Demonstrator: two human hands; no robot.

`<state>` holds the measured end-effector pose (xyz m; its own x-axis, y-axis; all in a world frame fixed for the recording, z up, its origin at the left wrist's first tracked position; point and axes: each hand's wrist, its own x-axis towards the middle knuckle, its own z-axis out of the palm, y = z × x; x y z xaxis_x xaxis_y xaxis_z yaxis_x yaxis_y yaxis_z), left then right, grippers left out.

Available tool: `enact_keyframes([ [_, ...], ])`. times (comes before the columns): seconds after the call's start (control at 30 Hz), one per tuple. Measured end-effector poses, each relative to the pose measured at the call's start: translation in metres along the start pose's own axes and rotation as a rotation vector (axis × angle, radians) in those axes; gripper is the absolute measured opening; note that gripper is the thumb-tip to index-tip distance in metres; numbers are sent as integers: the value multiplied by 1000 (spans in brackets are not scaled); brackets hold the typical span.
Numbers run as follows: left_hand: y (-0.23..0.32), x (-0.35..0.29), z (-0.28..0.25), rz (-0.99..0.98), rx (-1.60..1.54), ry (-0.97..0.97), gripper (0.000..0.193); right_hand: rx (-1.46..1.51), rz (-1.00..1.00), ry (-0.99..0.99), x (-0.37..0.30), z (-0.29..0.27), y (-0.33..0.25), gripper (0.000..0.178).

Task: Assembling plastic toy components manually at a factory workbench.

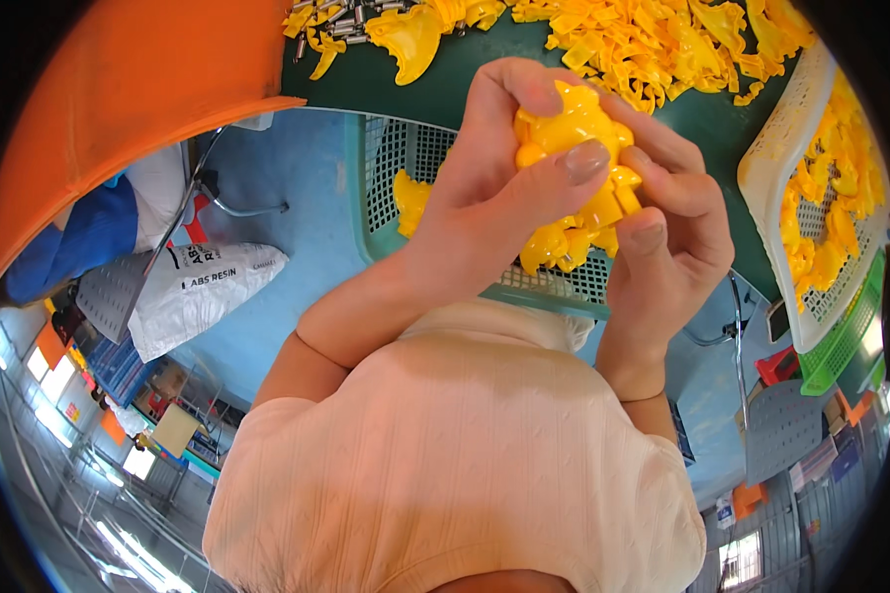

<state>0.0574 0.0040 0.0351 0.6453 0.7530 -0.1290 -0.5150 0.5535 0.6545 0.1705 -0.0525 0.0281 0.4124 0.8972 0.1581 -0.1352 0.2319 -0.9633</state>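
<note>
Dark green is the colour of the counter, which spreads along the upper part of the view. At the left, a big orange sheet curves over its end. At the right side there is a white basket, tilted in the view, with yellow plastic parts inside. Below the counter's near edge stands a green basket of mesh, and it also contains yellow parts. On the counter, farther from the person, lies a heap of yellow pieces. The left hand and the right hand are both closed around one glossy yellow part, the left thumb pressed upon it; this part is held in the air, above the green basket. Smallest are the metal cylinders, lying among yellow pieces at the upper left.
</note>
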Motion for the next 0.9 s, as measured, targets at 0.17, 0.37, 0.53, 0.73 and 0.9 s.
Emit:
enact_keyframes([
  [0.17,-4,-1,0,20,3,26,31,130,-35,-61,-1,-8,5,24],
  [0.37,-2,-2,-1,97,87,-21,30,89,-82,-108,-1,-9,5,23],
  [0.53,0,3,-4,51,77,-11,32,73,-96,-93,-1,-8,6,25],
  [0.73,-12,0,-6,184,293,-102,51,87,-128,-91,-1,-11,7,26],
  [0.9,-16,-5,-3,251,416,62,57,70,-37,30,-2,-9,13,27],
])
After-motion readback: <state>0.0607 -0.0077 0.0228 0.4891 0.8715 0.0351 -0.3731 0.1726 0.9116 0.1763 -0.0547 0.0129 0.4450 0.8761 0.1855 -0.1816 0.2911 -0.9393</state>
